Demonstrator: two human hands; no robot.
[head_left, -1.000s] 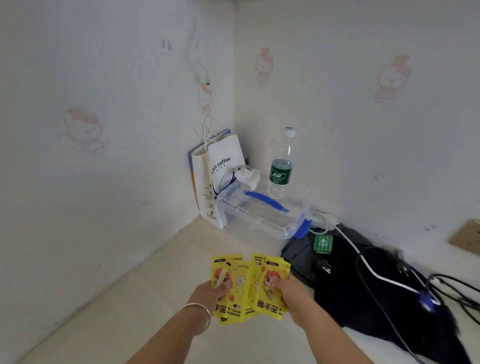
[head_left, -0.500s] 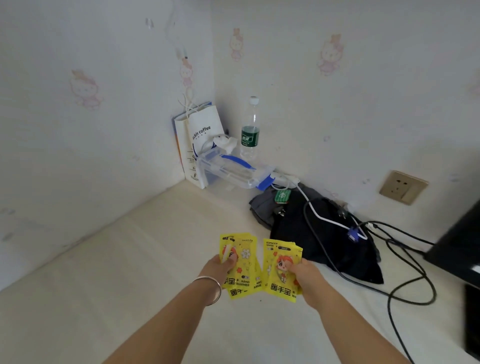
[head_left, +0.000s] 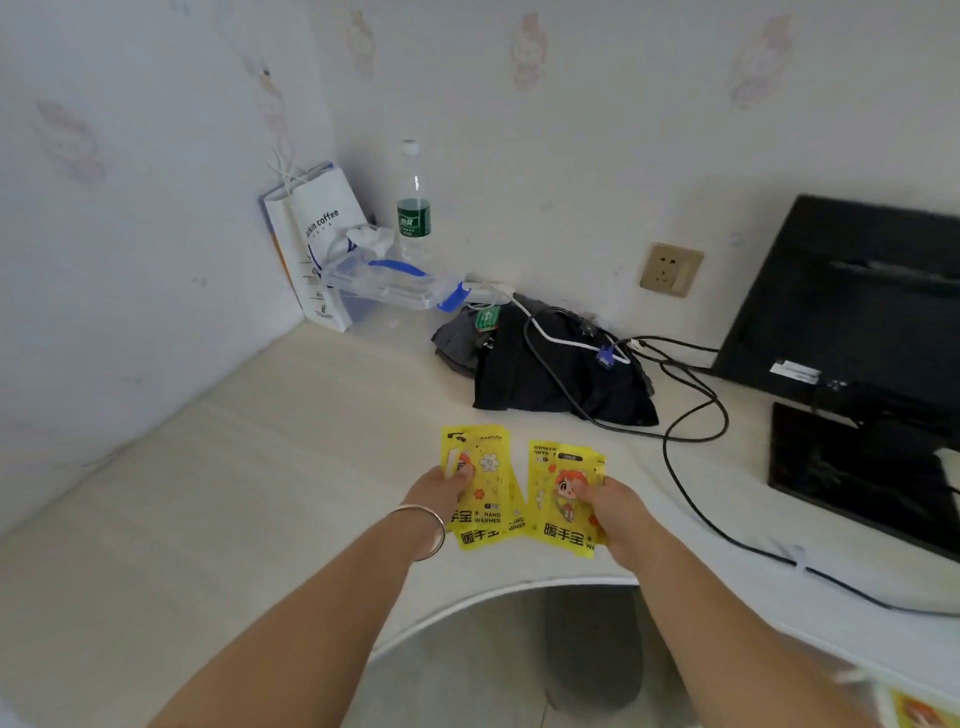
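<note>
Several yellow hand-warmer packets with a cartoon print are fanned out above the desk's front edge. My left hand, with a silver bangle on its wrist, pinches the left bunch of packets, thumb on top. My right hand pinches the right bunch of packets the same way. The two bunches sit side by side with a narrow gap between them at the top.
On the cream corner desk, a white paper coffee bag, a clear lidded box and a water bottle fill the back corner. Dark clothing with cables lies mid-desk. A black monitor stands right, beside a wall socket.
The view has swung right and down, bringing the monitor and the desk's curved front edge into sight. The two bunches of packets have drawn slightly apart; both hands keep their hold.
</note>
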